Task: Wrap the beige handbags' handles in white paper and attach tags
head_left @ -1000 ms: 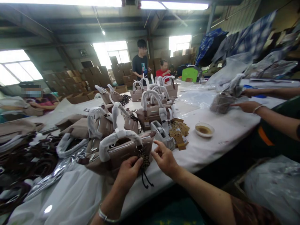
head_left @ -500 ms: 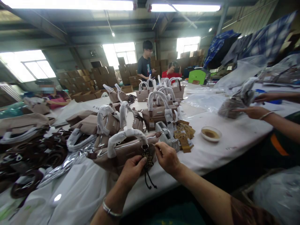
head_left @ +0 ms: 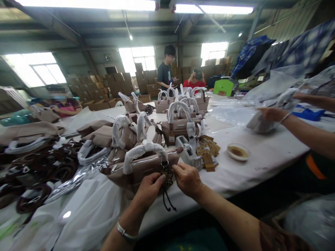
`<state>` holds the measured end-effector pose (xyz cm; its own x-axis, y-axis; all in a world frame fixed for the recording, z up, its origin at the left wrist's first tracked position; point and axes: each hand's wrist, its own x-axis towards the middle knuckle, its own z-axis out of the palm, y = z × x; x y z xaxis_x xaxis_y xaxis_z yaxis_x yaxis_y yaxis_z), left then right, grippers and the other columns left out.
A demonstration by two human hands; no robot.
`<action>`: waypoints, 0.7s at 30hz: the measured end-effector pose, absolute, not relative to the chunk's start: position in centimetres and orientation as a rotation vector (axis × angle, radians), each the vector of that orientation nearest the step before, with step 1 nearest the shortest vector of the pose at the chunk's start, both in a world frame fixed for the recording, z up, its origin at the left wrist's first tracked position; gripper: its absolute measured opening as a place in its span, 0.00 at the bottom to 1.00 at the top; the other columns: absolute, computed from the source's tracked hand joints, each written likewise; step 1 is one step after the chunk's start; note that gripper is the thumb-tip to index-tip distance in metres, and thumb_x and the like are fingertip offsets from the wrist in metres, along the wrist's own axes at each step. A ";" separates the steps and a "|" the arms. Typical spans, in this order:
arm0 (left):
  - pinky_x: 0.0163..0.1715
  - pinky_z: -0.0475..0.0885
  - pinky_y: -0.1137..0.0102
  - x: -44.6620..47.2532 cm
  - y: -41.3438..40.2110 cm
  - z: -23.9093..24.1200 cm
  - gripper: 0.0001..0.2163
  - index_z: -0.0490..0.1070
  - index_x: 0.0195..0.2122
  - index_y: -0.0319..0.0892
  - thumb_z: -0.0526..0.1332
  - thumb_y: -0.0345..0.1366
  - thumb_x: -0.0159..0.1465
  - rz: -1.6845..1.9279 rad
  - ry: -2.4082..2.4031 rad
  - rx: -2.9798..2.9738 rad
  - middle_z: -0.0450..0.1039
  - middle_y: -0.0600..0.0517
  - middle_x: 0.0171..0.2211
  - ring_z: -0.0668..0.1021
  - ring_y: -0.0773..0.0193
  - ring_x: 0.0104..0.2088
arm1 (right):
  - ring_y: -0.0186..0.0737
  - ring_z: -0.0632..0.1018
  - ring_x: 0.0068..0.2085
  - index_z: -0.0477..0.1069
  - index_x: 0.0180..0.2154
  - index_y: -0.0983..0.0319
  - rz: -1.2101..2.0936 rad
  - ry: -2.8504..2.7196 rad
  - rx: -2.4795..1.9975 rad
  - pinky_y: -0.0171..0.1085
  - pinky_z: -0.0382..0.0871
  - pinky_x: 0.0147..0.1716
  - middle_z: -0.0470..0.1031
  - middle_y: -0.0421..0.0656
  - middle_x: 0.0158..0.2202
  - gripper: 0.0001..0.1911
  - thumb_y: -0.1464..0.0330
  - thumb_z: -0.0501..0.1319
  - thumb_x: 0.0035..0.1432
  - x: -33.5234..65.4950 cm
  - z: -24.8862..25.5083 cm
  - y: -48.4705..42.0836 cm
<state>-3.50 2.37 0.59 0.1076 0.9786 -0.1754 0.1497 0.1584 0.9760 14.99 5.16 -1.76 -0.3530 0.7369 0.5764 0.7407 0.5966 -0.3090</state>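
Note:
A taupe handbag (head_left: 142, 172) stands at the table's front edge, its handle (head_left: 146, 149) wrapped in white padding. From a ring at the handle's right base hangs a leopard-print charm (head_left: 166, 176) with dark cords dangling below. My left hand (head_left: 150, 188) pinches the charm's left side between thumb and fingers. Just to the right, my right hand (head_left: 187, 177) is closed in a pinch beside the charm's upper edge. What those fingertips hold is too small to make out.
Behind the bag stand a grey tape dispenser (head_left: 187, 150), brown hang tags (head_left: 208, 153) and a shallow dish (head_left: 237, 152). More wrapped handbags (head_left: 180, 125) fill the table's middle. Brown straps (head_left: 52, 167) lie at left. At right, a co-worker's hands (head_left: 273, 114) handle a bagged item.
My right hand's fingertips have dropped slightly beside the charm; my left hand keeps its pinch. At right, the co-worker's hands have shifted on the bagged item. The view has turned a little left.

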 end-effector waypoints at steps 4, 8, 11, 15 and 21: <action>0.27 0.65 0.72 -3.3 2.6 -0.3 0.20 0.76 0.29 0.37 0.64 0.53 0.56 0.947 1.322 1.290 0.73 0.50 0.25 0.71 0.64 0.27 | 0.36 0.72 0.29 0.71 0.30 0.61 0.292 -2.050 -1.157 0.32 0.62 0.30 0.72 0.42 0.28 0.10 0.73 0.53 0.62 14.0 -4.2 3.6; 0.27 0.64 0.72 -3.3 2.5 -0.6 0.19 0.75 0.28 0.38 0.61 0.51 0.60 0.924 1.399 1.432 0.71 0.51 0.25 0.70 0.64 0.28 | 0.39 0.74 0.35 0.71 0.34 0.61 0.569 -1.907 -1.057 0.34 0.67 0.35 0.74 0.44 0.31 0.09 0.76 0.53 0.56 12.7 -5.4 3.1; 0.30 0.65 0.72 -3.4 2.4 -0.1 0.18 0.75 0.30 0.39 0.59 0.50 0.62 0.886 1.428 1.534 0.72 0.51 0.27 0.71 0.62 0.30 | 0.39 0.74 0.35 0.70 0.31 0.61 0.795 -1.770 -0.969 0.34 0.68 0.35 0.74 0.43 0.31 0.08 0.76 0.53 0.53 12.2 -5.5 3.0; 0.30 0.67 0.71 -3.4 2.5 0.5 0.19 0.75 0.30 0.38 0.58 0.51 0.62 0.845 1.393 1.514 0.73 0.50 0.27 0.72 0.62 0.30 | 0.32 0.65 0.21 0.60 0.21 0.60 1.269 -1.559 -0.900 0.30 0.59 0.20 0.63 0.36 0.18 0.08 0.75 0.51 0.51 11.7 -5.7 3.1; 0.37 0.74 0.68 -3.0 2.9 0.5 0.19 0.77 0.34 0.38 0.67 0.51 0.54 0.836 1.320 1.202 0.78 0.48 0.30 0.78 0.58 0.34 | 0.33 0.72 0.27 0.64 0.22 0.62 0.803 -1.799 -1.102 0.30 0.66 0.27 0.73 0.40 0.24 0.07 0.75 0.54 0.50 12.0 -4.3 3.0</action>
